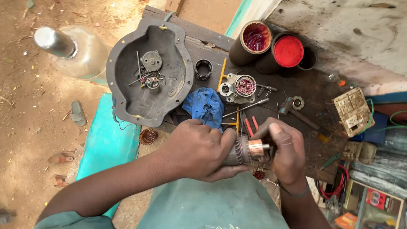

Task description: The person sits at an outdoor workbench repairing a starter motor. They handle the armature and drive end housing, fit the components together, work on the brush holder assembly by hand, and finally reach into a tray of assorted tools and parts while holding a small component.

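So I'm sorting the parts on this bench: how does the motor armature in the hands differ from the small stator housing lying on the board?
The armature is gripped by the left hand and touched by the right hand; the stator housing lies untouched on the wooden board. The armature lies sideways, copper end rightward; the housing faces up, reddish windings showing. Both hold copper-coloured metal.
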